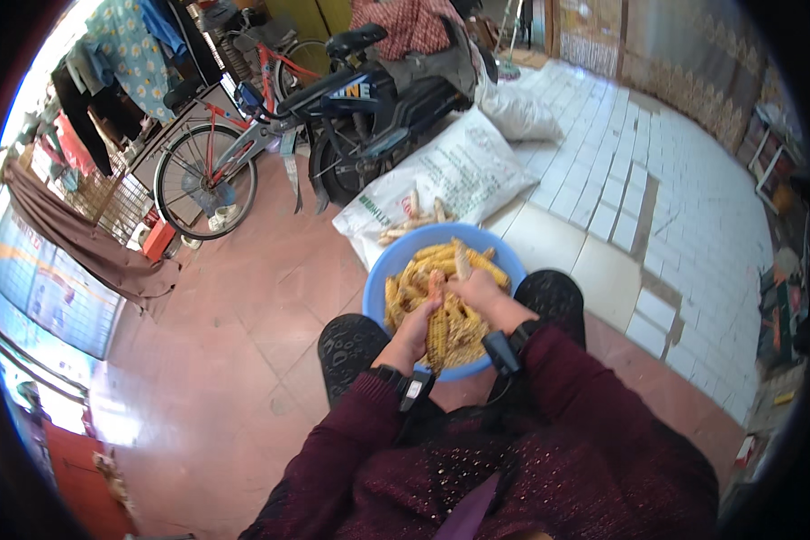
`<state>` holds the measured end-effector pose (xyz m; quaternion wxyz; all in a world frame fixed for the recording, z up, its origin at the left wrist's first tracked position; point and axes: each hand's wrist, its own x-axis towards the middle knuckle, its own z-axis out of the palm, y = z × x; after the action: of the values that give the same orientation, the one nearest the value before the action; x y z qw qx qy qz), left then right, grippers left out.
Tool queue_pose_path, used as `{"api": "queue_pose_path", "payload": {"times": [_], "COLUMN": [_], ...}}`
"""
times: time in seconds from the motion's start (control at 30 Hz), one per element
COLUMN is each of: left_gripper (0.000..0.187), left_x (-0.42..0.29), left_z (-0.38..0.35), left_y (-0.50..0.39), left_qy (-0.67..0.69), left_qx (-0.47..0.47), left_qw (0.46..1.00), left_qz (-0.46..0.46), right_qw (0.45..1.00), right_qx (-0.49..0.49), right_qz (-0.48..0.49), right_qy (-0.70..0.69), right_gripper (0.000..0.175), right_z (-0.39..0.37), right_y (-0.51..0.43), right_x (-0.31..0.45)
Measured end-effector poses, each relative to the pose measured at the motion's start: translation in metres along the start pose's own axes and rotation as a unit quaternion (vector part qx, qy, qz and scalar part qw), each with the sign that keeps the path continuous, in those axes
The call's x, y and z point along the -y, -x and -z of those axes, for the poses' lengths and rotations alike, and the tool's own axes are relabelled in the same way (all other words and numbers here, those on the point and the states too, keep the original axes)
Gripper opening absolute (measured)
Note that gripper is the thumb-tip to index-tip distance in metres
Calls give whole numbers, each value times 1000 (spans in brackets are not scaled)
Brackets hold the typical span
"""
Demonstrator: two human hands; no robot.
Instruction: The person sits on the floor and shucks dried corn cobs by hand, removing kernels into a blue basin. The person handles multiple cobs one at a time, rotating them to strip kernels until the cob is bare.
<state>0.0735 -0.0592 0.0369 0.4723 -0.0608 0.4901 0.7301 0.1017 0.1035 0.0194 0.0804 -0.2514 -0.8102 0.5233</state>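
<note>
A blue plastic basin (376, 291) stands between my knees, holding yellow corn cobs (489, 266) and loose kernels (467, 341). Over it, my left hand (415, 327) grips a partly stripped corn cob (437, 334), its bare reddish end pointing away from me and kernels still on the near part. My right hand (480, 290) holds a pale, bare cob (462, 260) that stands up from the fingers, close beside the cob in my left hand. Several stripped cobs (405, 229) lie on a white woven sack (445, 172) just beyond the basin.
An electric scooter (371, 101) and a red bicycle (206, 169) are parked beyond the sack. Another white sack (523, 111) rests behind it. Red tiles (223, 351) cover the floor at left, white tiles (695, 223) at right. Clothes (128, 67) hang at upper left.
</note>
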Motion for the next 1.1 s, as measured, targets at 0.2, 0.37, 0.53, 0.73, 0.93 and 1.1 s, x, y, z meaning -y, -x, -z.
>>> {"api": "queue_pose_path", "payload": {"times": [0.2, 0.37, 0.53, 0.73, 0.93, 1.1], "left_gripper": [35, 37, 38, 38, 40, 41], "left_x": [-3, 6, 25, 31, 29, 27], "left_z": [9, 18, 34, 51, 62, 62], "left_y": [-17, -35, -36, -39, -35, -28], "left_qy": [-6, 15, -58, -6, 12, 14], "left_qx": [-13, 23, 0, -4, -6, -11], "left_qw": [1000, 1000, 998, 1000, 1000, 1000], "left_qz": [-1, 2, -38, -9, -8, -12], "right_qw": [964, 920, 815, 789, 834, 816], "right_qx": [-105, -60, -91, -151, -219, -267], "right_qz": [236, 387, 569, 595, 498, 494], "right_qy": [60, 11, 66, 19, 86, 135], "right_gripper": [28, 22, 22, 30, 29, 26], "right_z": [46, 118, 173, 177, 171, 174], "right_y": [39, 107, 191, 241, 258, 256], "right_x": [47, 160, 252, 297, 316, 329]}}
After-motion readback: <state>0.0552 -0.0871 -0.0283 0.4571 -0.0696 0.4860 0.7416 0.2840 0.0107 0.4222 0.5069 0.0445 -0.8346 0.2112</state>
